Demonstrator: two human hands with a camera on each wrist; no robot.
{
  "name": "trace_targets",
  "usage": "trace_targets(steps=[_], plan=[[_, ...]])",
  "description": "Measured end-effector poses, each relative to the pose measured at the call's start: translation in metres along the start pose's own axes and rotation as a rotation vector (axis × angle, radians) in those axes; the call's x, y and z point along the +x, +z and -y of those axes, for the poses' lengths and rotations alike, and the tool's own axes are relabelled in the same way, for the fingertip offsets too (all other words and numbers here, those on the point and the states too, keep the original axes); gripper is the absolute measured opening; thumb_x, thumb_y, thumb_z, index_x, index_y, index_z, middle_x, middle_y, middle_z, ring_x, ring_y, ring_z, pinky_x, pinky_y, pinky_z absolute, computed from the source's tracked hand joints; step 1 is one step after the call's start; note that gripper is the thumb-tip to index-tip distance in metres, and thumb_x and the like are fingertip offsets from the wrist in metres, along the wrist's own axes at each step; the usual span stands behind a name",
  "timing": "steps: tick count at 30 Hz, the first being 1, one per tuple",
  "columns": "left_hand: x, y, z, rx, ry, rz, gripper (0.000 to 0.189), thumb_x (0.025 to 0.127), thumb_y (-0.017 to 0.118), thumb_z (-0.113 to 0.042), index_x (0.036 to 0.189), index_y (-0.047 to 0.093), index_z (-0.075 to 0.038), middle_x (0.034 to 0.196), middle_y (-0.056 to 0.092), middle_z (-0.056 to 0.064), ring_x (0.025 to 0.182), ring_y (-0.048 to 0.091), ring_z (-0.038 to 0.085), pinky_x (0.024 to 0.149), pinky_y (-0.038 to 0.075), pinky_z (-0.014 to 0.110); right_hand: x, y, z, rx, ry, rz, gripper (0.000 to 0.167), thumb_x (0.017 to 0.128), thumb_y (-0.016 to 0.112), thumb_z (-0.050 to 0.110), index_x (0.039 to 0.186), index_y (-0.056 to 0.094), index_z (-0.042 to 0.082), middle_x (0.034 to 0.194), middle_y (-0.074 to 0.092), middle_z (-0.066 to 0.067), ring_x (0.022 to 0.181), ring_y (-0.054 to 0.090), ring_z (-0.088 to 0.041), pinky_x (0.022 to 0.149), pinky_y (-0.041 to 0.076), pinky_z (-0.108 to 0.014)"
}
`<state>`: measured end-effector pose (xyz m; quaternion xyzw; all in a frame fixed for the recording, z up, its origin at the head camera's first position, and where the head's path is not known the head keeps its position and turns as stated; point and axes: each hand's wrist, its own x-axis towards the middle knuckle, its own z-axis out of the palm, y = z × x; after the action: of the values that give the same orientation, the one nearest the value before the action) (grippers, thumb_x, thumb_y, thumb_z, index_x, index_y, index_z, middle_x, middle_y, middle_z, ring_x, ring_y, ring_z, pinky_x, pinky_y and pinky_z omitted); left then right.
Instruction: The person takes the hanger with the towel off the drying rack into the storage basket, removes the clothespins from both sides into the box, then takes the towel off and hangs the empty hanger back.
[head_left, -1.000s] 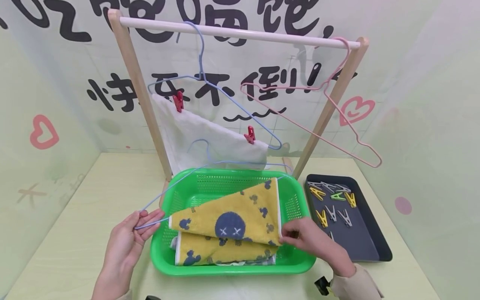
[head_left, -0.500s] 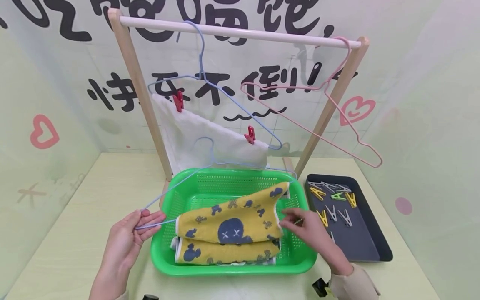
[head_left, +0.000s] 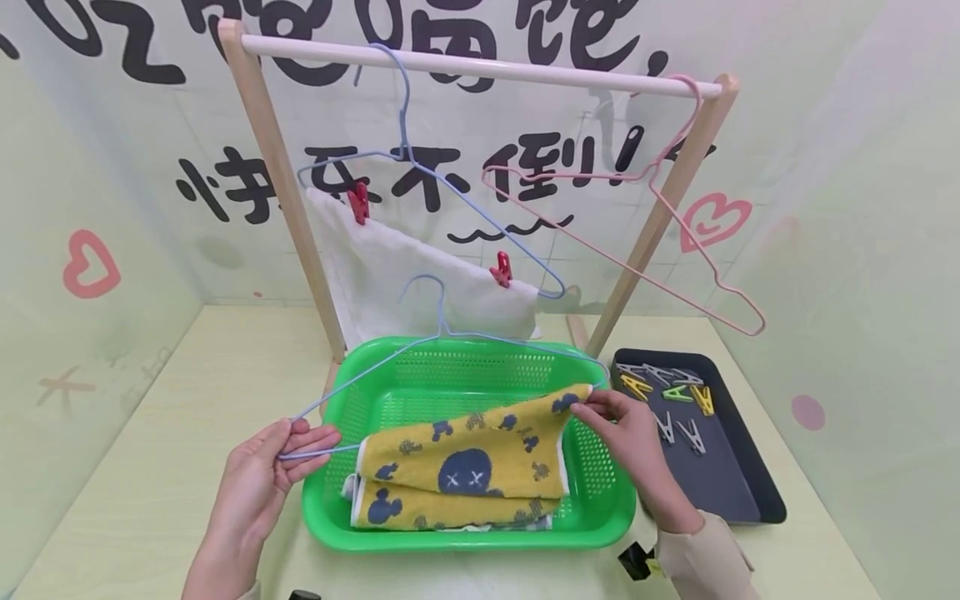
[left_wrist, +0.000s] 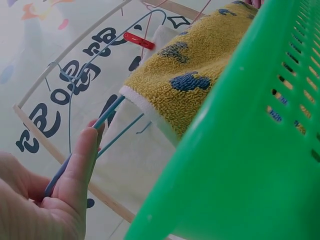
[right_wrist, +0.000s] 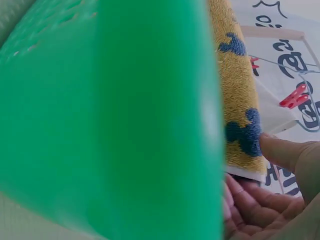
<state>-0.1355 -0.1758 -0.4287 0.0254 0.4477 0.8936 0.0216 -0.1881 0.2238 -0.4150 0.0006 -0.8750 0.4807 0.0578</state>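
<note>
A yellow towel (head_left: 465,458) with dark blue mouse-head patterns and white edging is draped over the lower bar of a light blue wire hanger (head_left: 401,350). My left hand (head_left: 262,475) holds the hanger's left corner between thumb and fingers. At the other end, my right hand (head_left: 626,433) pinches the towel's upper right corner near the hanger's tip. The right wrist view has the thumb (right_wrist: 285,152) on the towel's face and the fingers behind its edge. Below is a green basket (head_left: 468,542), where the towel's lower part lies folded on other cloth.
Behind stands a wooden rack with a white rail (head_left: 480,67). On it hang a blue hanger (head_left: 480,210) with a white cloth (head_left: 420,258) held by red clips (head_left: 502,269), and a pink hanger (head_left: 570,232). A dark tray (head_left: 720,475) of clothespins sits right of the basket.
My right hand let go of the towel's side edge, moved up and now pinches its upper right corner. The hanger and towel have shifted slightly right; the left hand still holds the hanger.
</note>
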Motion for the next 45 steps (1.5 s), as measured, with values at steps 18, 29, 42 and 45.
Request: trace_targets(steps=[18,29,42,45], plan=[[0.007,-0.004,-0.003,-0.111,-0.022,-0.120,0.025,0.102,0.037,-0.016,0.095,0.053,0.002,0.092,0.070,0.019,0.091,0.068,0.025,0.078,0.056,0.030,-0.014,-0.020,-0.011,-0.133,-0.231,0.408,0.024,0.082,0.072,0.015,0.063,0.059,0.007,0.055,0.040,0.010,0.050,0.035,0.000,0.045,0.031,-0.016],[0.003,-0.002,0.000,-0.085,-0.008,-0.047,0.026,0.102,0.039,-0.015,0.093,0.057,0.002,0.092,0.070,0.019,0.090,0.068,0.024,0.076,0.056,0.029,-0.010,-0.015,-0.008,-0.058,-0.087,0.229,0.019,0.084,0.072,0.021,0.085,0.069,0.002,0.070,0.063,-0.001,0.061,0.054,-0.006,0.054,0.047,-0.018],[0.003,0.000,0.001,-0.080,0.002,-0.053,0.027,0.102,0.038,-0.016,0.093,0.057,0.001,0.092,0.070,0.018,0.090,0.068,0.024,0.076,0.056,0.029,-0.003,-0.009,-0.002,0.120,-0.008,0.143,0.022,0.083,0.071,0.010,0.094,0.068,-0.009,0.081,0.070,-0.016,0.066,0.065,-0.009,0.059,0.056,-0.027],[0.003,-0.002,-0.002,-0.075,0.005,-0.084,0.026,0.102,0.039,-0.017,0.094,0.057,0.001,0.092,0.070,0.018,0.090,0.068,0.024,0.077,0.056,0.029,-0.007,-0.012,-0.005,0.033,-0.080,0.259,0.021,0.083,0.072,0.013,0.090,0.070,-0.007,0.077,0.070,-0.012,0.062,0.063,-0.010,0.053,0.053,-0.024]])
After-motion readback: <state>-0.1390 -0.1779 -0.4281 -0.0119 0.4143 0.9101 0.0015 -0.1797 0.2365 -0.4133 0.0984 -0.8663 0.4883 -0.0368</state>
